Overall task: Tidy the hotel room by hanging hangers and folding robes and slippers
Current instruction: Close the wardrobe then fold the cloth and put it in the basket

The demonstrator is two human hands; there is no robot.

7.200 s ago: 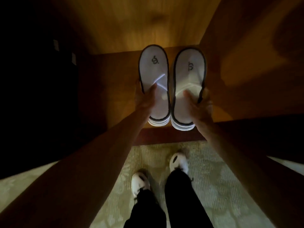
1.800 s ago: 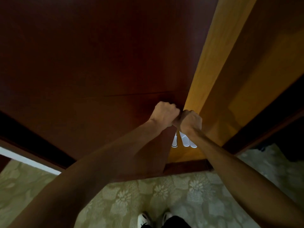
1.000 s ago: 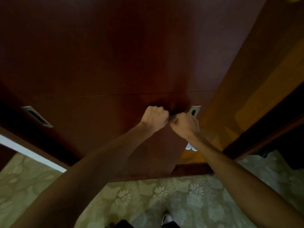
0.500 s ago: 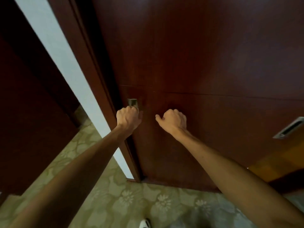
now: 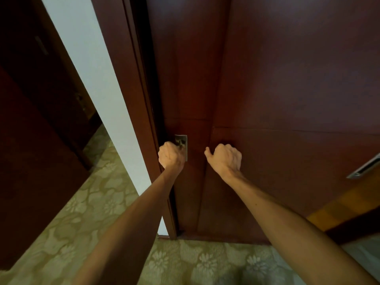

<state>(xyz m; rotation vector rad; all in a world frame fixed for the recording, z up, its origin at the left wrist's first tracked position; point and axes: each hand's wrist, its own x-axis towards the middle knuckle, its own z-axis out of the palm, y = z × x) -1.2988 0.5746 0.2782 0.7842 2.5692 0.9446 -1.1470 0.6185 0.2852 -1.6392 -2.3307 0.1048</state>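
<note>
left hand (image 5: 171, 155): curled up right on the metal recessed handle (image 5: 181, 145) of the left wardrobe door (image 5: 191, 83), fingers look hooked into it
right hand (image 5: 225, 159): loose fist, thumb sticking out, knuckles against the right wardrobe door (image 5: 298, 89), nothing in the grip
second handle (image 5: 365, 167): way off right of that hand
below the hands: floral carpet (image 5: 92, 223)

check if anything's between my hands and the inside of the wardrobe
Yes: the dark door panels stand in front of both. The left hand hooks the metal pull, the right hand is curled against the next panel. Only a lit strip shows lower right.
</note>
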